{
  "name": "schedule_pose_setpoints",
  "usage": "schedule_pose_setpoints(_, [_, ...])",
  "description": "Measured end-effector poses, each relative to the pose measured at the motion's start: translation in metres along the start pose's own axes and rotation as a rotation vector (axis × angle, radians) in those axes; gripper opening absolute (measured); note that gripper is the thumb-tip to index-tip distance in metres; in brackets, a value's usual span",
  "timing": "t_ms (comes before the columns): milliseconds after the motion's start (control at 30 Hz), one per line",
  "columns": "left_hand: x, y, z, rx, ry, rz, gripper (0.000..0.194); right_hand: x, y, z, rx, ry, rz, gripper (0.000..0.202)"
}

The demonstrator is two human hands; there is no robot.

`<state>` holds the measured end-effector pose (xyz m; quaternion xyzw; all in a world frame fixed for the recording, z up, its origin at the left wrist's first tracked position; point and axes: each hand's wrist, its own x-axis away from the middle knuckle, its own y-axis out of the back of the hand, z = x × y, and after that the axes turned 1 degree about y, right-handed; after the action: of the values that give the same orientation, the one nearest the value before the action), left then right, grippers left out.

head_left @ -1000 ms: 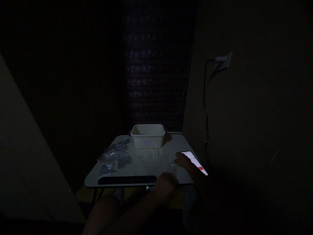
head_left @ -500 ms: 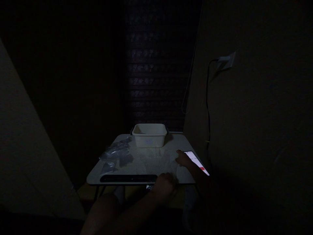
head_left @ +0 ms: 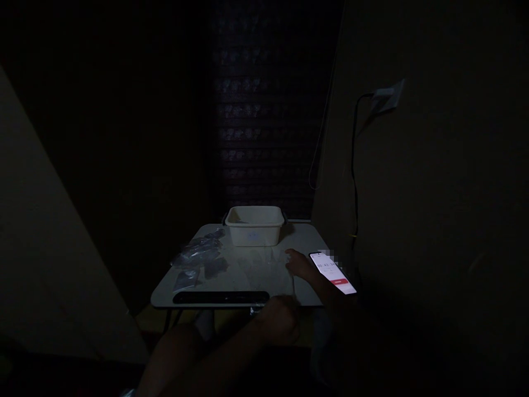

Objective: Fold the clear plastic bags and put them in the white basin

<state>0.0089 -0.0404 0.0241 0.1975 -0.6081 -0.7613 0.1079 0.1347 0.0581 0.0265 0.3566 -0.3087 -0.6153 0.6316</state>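
Counted: one left hand [head_left: 281, 320], one right hand [head_left: 300, 264], one desk [head_left: 306, 237], one white tub [head_left: 254, 236], one lit phone [head_left: 329, 269], one wall outlet [head_left: 397, 98], one black cord [head_left: 353, 165], one blind [head_left: 239, 133]. Clear plastic bags [head_left: 199, 253]: several, overlapping; exact number cannot be determined.

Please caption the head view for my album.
In dim light: left hand by the table, right hand beside a glowing phone.

The phone [head_left: 330, 271] shows 00:43, further digits unclear; the label [head_left: 253, 236] on the tub [head_left: 271, 237] is illegible.
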Motion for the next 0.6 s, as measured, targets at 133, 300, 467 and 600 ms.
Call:
schedule_pose_setpoints(133, [0.002, -0.002, -0.001, 0.01, -0.028, 0.003, 0.014, 0.002, -0.003, 0.008, -0.144, -0.033, 0.08, 0.037])
schedule_pose_setpoints(300, [0.003, 0.004, 0.002, 0.001, 0.02, 0.004, 0.017, 0.006, 0.0, 0.012, -0.233, -0.055, 0.14, 0.033])
schedule_pose_setpoints(467, [-0.003, 0.006, 0.03, -0.021, 0.315, -0.005, 0.019, 0.004, 0.003, -0.004, 0.058, 0.018, 0.043, 0.027])
schedule_pose_setpoints(600, [-0.007, -0.008, 0.052, 0.024, 0.401, -0.032, 0.025, 0.009, 0.007, -0.017, 0.237, 0.087, 0.054, 0.027])
